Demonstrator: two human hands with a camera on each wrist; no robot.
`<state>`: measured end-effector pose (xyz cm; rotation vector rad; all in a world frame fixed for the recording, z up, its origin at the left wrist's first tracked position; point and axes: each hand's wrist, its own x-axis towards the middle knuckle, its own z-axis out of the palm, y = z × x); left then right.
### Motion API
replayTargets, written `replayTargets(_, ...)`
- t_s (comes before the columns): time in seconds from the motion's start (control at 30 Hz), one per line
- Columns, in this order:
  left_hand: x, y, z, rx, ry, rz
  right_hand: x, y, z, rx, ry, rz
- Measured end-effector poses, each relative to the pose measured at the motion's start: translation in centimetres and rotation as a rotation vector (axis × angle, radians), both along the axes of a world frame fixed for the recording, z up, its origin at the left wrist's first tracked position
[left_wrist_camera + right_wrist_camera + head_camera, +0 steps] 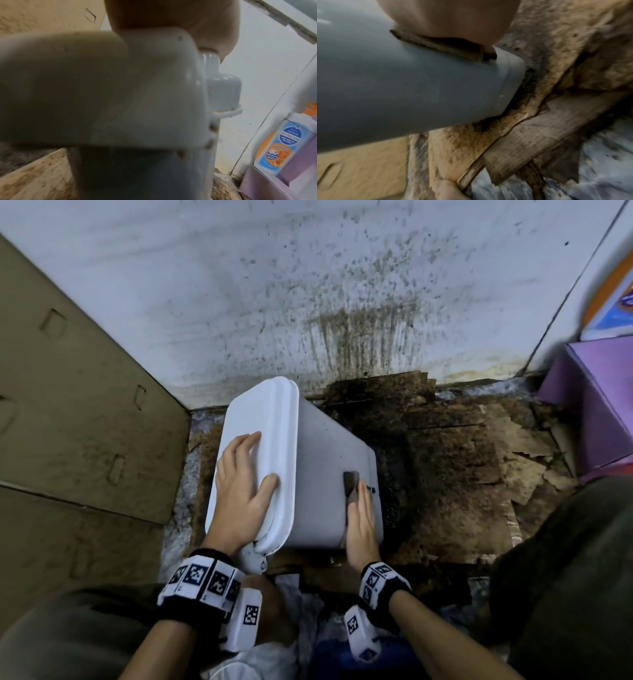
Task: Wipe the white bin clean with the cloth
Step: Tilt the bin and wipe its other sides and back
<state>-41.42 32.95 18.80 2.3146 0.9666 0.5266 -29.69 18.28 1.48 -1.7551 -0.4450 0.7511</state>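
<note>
White bin (322,474) tipped, left hand (239,491) flat on lid, right hand (361,522) pressing cloth (351,486) against its side

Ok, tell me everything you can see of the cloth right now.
The cloth is small, dark brown-grey and folded into a flat pad. It lies on the upturned side of the tipped white bin, near its bottom end, pressed under the flat fingers of the right hand. Only its far edge shows.

White bin (318,460), dark brown cloth (351,484), grimy surroundings.
The wall (239,285) is pale grey, speckled and streaked brown; the cardboard (462,474) on the floor is tan, stained near-black; a purple box (596,412) sits right; wristbands (202,580) carry black-and-white square markers.
</note>
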Motion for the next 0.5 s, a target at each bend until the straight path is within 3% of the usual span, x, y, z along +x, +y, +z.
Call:
replayTargets(0.27,-0.1,0.3,0.0,-0.012,0.002,0.003,1.9,0.0,-2.8,-0.136,0.096,-0.057)
replayTargets(0.5,-0.1,0.3,0.1,-0.019,0.002,0.013,-1.5,1.5,2.6,0.038,0.025,-0.064)
